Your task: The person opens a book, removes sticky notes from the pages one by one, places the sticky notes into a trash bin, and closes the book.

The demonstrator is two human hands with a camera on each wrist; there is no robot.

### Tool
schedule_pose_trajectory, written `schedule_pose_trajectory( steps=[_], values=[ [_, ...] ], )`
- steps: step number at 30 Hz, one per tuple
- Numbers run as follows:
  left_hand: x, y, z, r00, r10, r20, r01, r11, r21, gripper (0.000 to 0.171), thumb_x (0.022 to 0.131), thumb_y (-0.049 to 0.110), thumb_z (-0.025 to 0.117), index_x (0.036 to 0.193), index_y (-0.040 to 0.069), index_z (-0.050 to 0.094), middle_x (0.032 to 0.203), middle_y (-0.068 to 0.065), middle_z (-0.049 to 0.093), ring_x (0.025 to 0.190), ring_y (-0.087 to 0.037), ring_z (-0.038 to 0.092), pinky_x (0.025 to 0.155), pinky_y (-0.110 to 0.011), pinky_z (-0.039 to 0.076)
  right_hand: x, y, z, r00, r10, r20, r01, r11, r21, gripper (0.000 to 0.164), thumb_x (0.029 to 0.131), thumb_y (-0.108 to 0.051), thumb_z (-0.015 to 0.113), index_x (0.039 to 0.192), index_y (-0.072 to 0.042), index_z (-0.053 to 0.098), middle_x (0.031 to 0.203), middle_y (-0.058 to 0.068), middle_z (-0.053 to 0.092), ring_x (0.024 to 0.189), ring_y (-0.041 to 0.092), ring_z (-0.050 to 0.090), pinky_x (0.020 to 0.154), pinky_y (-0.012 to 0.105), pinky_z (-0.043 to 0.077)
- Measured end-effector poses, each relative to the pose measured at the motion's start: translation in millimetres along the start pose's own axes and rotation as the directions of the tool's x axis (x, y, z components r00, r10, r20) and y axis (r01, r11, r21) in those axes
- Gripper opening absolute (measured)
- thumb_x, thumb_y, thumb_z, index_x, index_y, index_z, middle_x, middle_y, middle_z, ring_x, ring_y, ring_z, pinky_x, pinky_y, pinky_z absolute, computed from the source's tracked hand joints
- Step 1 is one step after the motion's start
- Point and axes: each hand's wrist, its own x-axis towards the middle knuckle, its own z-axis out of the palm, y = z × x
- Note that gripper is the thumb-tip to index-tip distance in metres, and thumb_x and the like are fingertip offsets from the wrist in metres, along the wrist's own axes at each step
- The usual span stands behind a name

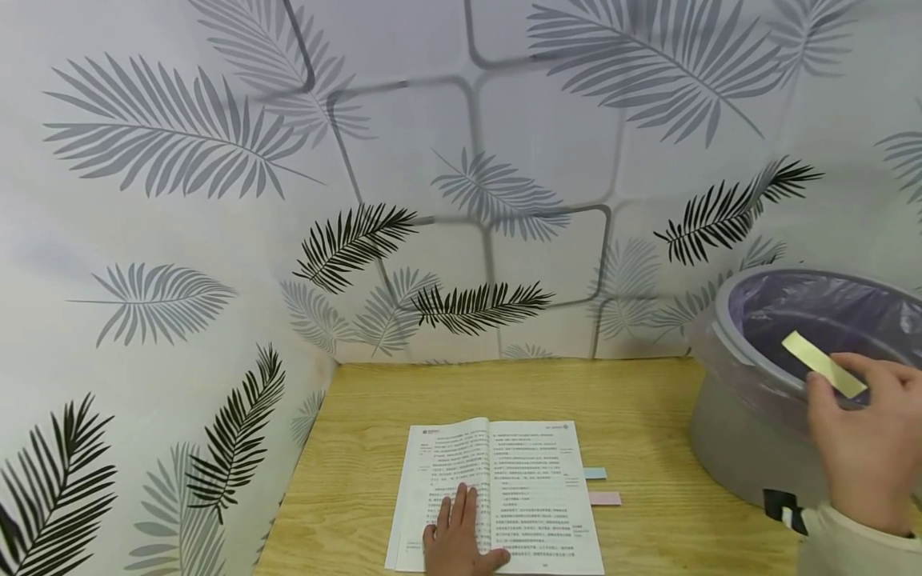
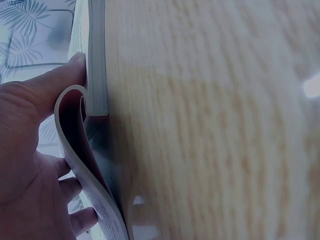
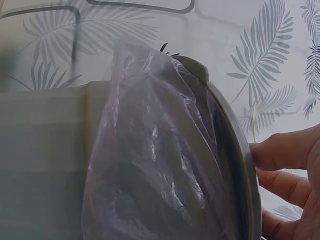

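Tabletop (image 1: 360,392) bears a bin (image 1: 727,436), purple bag (image 1: 774,308) lining it, yellow strip (image 1: 817,360) above.

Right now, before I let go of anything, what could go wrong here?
Your right hand pinches the strip close to the rim of the bin, so if it slips, it might land outside. It could also catch on the bag, which hangs loosely over the bin's side. And if your left hand lifts, the book might close: its pages curl up by the spine.
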Motion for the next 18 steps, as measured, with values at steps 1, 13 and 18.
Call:
schedule_pose_trajectory(
  steps=[1, 13, 18],
  values=[
    [0.2, -0.2, 0.5, 1.0, 0.001, -0.001, -0.001, 1.0, 0.001, 0.112, 0.065, 0.07, 0.068, 0.151, 0.012, 0.025, 0.159, -0.007, 0.024, 0.141, -0.038, 0.024, 0.101, -0.068, 0.026, -0.1, 0.4, 0.3, 1.0, 0.001, 0.003, -0.001, 1.0, -0.006, 0.033, 0.088, -0.01, 0.059, 0.117, 0.006, 0.062, 0.123, 0.03, 0.051, 0.123, 0.044, 0.039, 0.098, 0.061, 0.029],
    [-1.4, 1.1, 1.1, 0.999, 0.018, -0.041, -0.017, 1.0, 0.01, 0.111, 0.065, 0.068, 0.07, 0.15, 0.011, 0.027, 0.158, -0.007, 0.027, 0.14, -0.038, 0.026, 0.099, -0.066, 0.028, 0.4, 5.8, 2.0, 1.0, -0.012, -0.001, 0.012, 1.0, 0.021, 0.032, 0.085, -0.008, 0.061, 0.114, 0.006, 0.064, 0.12, 0.03, 0.052, 0.12, 0.046, 0.041, 0.095, 0.06, 0.03],
    [-1.6, 1.0, 2.0, 0.999, 0.018, -0.045, -0.017, 1.0, 0.022, 0.111, 0.064, 0.068, 0.07, 0.15, 0.011, 0.027, 0.158, -0.007, 0.027, 0.141, -0.037, 0.026, 0.099, -0.066, 0.029, 0.7, 6.0, 1.6, 1.0, -0.013, 0.005, 0.013, 1.0, 0.026, 0.032, 0.085, -0.009, 0.062, 0.114, 0.006, 0.064, 0.12, 0.03, 0.052, 0.12, 0.046, 0.041, 0.094, 0.059, 0.03]
  ],
)
